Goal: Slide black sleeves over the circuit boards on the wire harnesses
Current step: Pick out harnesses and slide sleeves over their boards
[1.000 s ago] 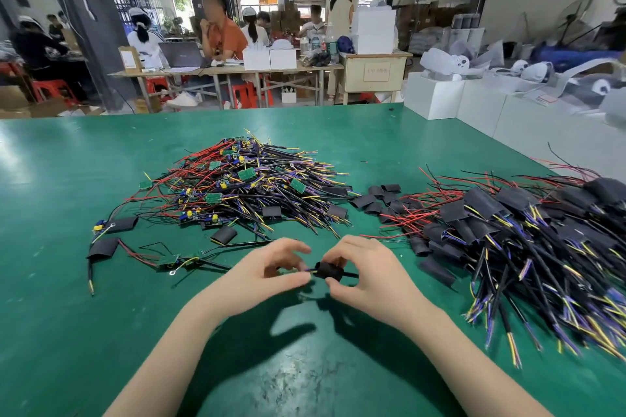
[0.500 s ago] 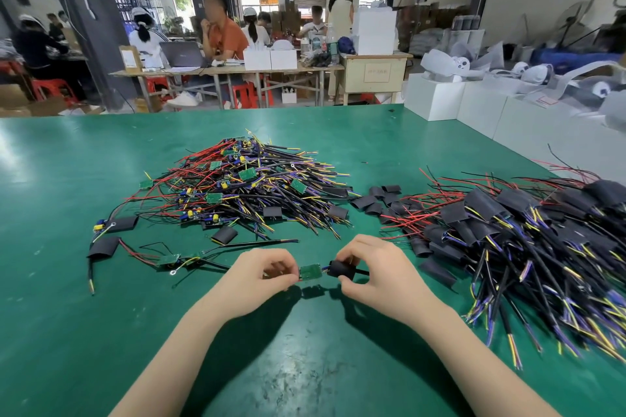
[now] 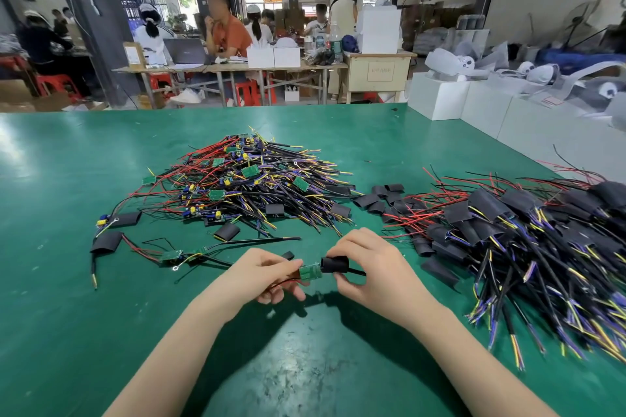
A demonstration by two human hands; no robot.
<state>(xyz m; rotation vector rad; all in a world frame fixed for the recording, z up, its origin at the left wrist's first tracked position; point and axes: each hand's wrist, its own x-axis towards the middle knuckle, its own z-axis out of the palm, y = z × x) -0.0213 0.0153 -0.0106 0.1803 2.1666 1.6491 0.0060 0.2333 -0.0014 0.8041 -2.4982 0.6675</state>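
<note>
Low centre of frame: small green circuit board (image 3: 310, 272) pinched by left hand (image 3: 271, 276); soft black tubular sleeve (image 3: 335, 265) pinched by right hand (image 3: 369, 267), just beside board. Probably light, fragile; best held by edges.

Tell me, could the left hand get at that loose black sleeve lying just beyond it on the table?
Probably not at once. The way to the loose sleeve looks free, just past the left hand, but that hand grips the green board, so it would likely have to let go first.
</note>
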